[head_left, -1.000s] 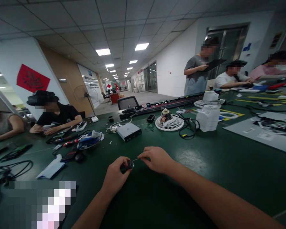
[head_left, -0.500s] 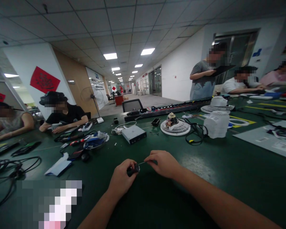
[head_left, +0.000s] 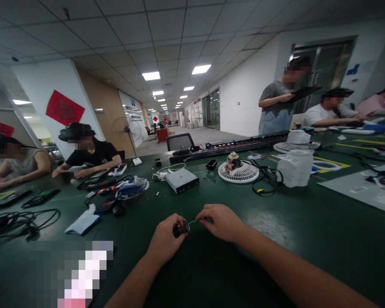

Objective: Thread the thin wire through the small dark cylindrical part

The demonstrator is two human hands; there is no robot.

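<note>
Low in the middle of the view, my left hand (head_left: 167, 239) is closed around a small dark cylindrical piece (head_left: 181, 230). A thin metal rod (head_left: 193, 221) reaches from that piece toward my right hand (head_left: 223, 222), whose thumb and forefinger pinch its other end. Both hands are just above the dark green table (head_left: 205, 269). Beyond them lies a grey box-shaped drive (head_left: 182, 179). To its right are a small black open box (head_left: 211, 164) and a round white fan grille (head_left: 239, 173) with a motor part on top.
A white motor housing (head_left: 295, 169) with black cable stands at the right, near a grey panel (head_left: 362, 188). Tools, a blue cloth bundle (head_left: 131, 188) and coiled black cables (head_left: 19, 223) lie left. Several people are around the table; one stands at the back right.
The whole view has shifted slightly, so the surroundings appear a little farther right. Both hands keep nearly the same pose and grip.
</note>
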